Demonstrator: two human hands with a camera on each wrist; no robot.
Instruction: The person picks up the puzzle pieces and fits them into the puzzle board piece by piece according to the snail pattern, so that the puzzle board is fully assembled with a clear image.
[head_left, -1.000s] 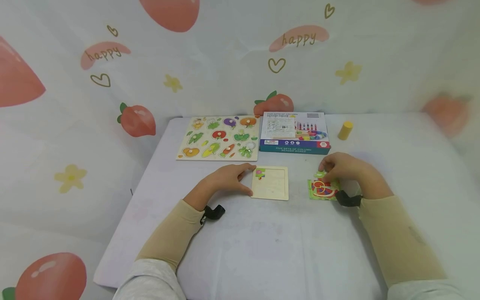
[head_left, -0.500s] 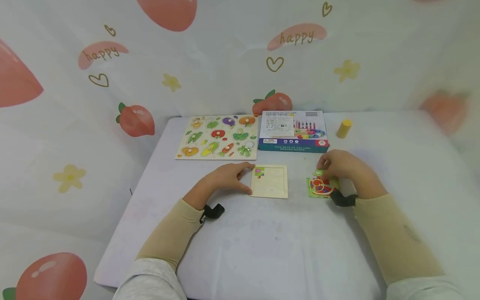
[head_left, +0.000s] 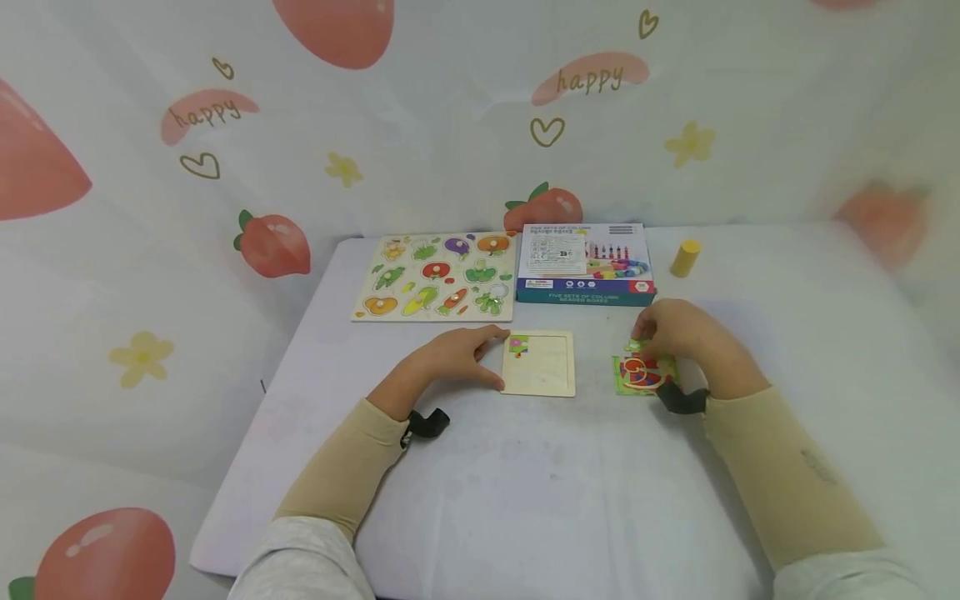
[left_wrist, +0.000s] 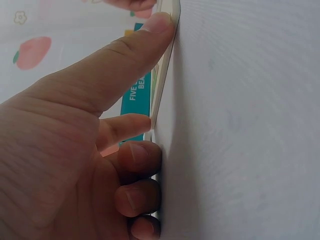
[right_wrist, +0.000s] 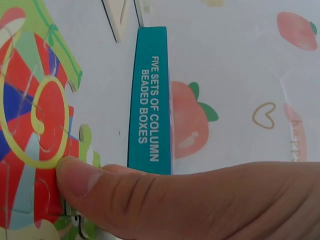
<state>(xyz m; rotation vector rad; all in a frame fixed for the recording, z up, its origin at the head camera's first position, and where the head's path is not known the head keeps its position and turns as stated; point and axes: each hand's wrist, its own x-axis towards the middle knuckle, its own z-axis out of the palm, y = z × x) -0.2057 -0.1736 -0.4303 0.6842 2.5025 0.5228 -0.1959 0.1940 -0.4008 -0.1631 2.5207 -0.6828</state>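
Note:
In the head view, my left hand (head_left: pixel 453 358) spans the left side of a square wooden puzzle tray (head_left: pixel 551 371), thumb at the near corner and index finger at the far one. In the left wrist view the thumb presses the tray edge, the other fingers curling on the tablecloth. One green jigsaw piece with a pink flower (head_left: pixel 517 342) lies in the tray's far-left corner. My right hand (head_left: pixel 678 329) pinches a green-and-red jigsaw piece (right_wrist: pixel 86 140) at the far edge of a snail puzzle (head_left: pixel 636 380), whose joined pieces lie right of the tray. The hand partly covers that puzzle.
Behind the tray lies a vegetable peg board (head_left: pixel 435 279). Beside it is a beaded-boxes carton (head_left: pixel 585 267). A yellow cylinder (head_left: pixel 686 259) stands at the back right. A printed cloth (head_left: pixel 435 125) hangs along the table's far edge.
The right hand has shifted slightly left and keeps its fingers on the piece at the snail puzzle's far edge. The left hand stays at the tray. The head view has tilted a little.

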